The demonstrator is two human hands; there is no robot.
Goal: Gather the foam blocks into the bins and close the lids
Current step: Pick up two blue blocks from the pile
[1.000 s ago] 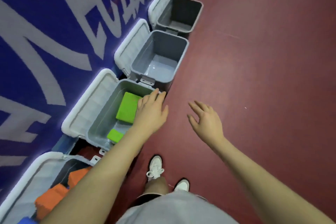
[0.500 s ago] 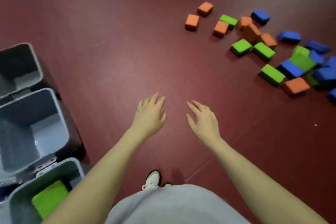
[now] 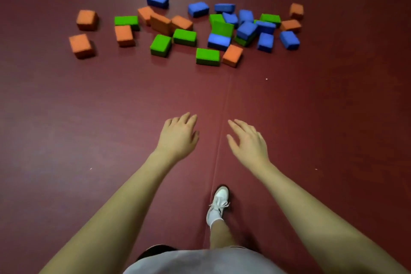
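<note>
Several foam blocks in orange, green and blue lie scattered across the dark red floor ahead of me. Nearest are a green block [image 3: 207,56] and an orange block [image 3: 232,55]; a blue block [image 3: 218,41] sits just behind them, and two orange blocks [image 3: 81,45] lie at the far left. My left hand [image 3: 178,134] and my right hand [image 3: 247,139] are held out side by side, well short of the blocks, fingers relaxed and holding nothing. No bin is in view.
A floor seam [image 3: 222,131] runs from the blocks toward me between my hands. My white shoe [image 3: 218,204] is stepping forward on it. Bare red floor [image 3: 66,118] lies between me and the blocks.
The view has swung from the grey bins by the wall round to the block pile, which now lies straight ahead. Both hands stay held out with nothing in them.
</note>
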